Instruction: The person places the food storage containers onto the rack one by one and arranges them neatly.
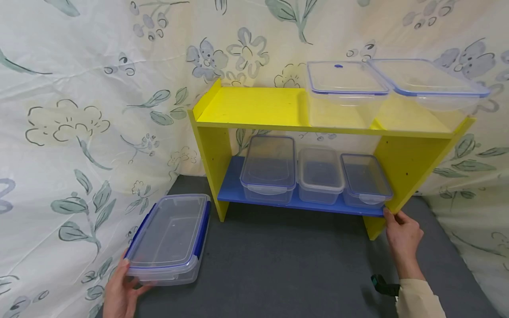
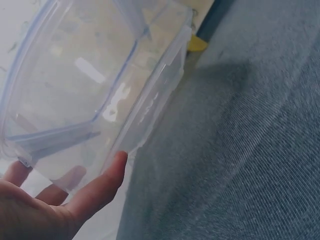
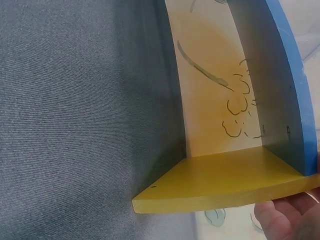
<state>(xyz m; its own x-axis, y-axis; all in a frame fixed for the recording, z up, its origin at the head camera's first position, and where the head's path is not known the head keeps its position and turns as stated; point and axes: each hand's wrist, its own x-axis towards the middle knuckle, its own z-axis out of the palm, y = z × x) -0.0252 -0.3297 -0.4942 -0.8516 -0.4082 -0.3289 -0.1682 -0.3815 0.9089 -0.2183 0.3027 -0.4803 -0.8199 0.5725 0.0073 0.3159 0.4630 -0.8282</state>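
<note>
My left hand (image 1: 121,287) grips the near-left corner of a clear plastic food container (image 1: 169,232) with a blue-edged lid, left of the shelf. In the left wrist view, fingers (image 2: 102,192) spread under and around the container (image 2: 75,90), which is tilted over the dark cloth. My right hand (image 1: 403,234) pinches the right side panel of a small yellow and blue shelf unit (image 1: 254,108), near the end of its blue lower board (image 1: 234,179). The right wrist view shows the fingertips (image 3: 275,220) against the yellow panel (image 3: 220,187); the thumb is mostly hidden there.
Three lidded containers stand in a row on the blue board: a large one (image 1: 269,163), a middle one (image 1: 321,172) and a small one (image 1: 366,176). Two bigger boxes (image 1: 346,101) sit on the yellow top's right half. Floral cloth (image 1: 99,97) hangs behind; dark grey cloth (image 1: 286,265) covers the surface.
</note>
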